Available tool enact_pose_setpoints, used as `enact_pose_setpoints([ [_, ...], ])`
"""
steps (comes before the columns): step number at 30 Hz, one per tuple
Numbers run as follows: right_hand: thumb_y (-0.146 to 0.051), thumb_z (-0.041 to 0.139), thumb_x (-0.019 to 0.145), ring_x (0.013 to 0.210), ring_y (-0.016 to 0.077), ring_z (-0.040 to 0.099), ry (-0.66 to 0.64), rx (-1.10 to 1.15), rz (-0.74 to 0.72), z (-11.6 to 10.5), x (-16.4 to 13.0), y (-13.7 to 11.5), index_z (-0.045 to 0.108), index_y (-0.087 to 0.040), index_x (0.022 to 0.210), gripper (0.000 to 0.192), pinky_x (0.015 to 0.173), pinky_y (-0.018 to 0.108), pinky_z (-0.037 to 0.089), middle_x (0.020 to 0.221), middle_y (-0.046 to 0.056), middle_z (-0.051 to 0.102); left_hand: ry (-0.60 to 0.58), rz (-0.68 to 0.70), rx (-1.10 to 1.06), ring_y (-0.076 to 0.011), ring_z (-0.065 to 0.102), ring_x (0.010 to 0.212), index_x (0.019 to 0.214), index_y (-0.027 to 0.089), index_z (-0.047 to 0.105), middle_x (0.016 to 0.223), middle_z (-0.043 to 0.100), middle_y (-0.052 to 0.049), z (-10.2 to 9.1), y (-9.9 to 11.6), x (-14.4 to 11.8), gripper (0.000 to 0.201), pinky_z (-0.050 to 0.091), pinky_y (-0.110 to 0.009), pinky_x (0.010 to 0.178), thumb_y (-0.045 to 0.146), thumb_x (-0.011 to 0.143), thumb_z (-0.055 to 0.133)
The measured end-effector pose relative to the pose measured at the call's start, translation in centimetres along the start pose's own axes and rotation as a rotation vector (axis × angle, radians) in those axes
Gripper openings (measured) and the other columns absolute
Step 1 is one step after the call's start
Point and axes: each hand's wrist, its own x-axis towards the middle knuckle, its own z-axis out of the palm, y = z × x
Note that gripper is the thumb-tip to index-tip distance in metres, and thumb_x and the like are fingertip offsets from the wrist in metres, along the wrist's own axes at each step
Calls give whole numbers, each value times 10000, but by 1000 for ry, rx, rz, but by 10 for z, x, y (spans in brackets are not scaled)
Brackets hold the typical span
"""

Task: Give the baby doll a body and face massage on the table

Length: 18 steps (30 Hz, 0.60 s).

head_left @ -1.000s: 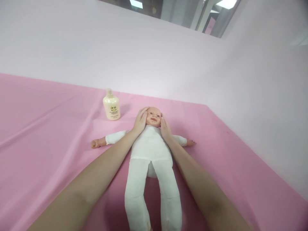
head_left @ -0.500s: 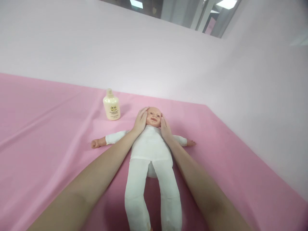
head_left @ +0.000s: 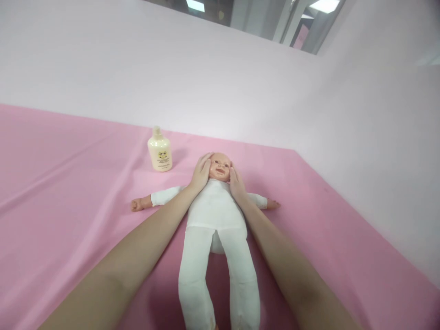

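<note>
Cupping the smooth plastic doll head (head_left: 219, 166), both flat hands — left hand (head_left: 201, 173), right hand (head_left: 236, 181).

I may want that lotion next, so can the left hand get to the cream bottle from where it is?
Probably yes: the left hand rests on the doll's head, and only bare pink sheet lies between it and the cream bottle.

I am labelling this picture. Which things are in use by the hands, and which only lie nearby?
In use: doll, its head cupped between left hand and right hand.

Lying about: cream bottle, standing untouched on the pink sheet.
</note>
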Motion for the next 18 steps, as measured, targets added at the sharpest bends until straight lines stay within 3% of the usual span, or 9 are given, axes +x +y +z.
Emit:
enact_pose_setpoints([
  [18, -621, 376, 902, 1440, 193, 313, -14, 1, -19, -2, 3, 8, 398, -317, 1435, 614, 1206, 458, 259, 1512, -38, 408, -10, 62, 31, -167, 462, 1317, 1273, 197, 558, 1372, 539, -76, 1, -15, 2, 408, 302, -364, 1186, 374, 980, 335],
])
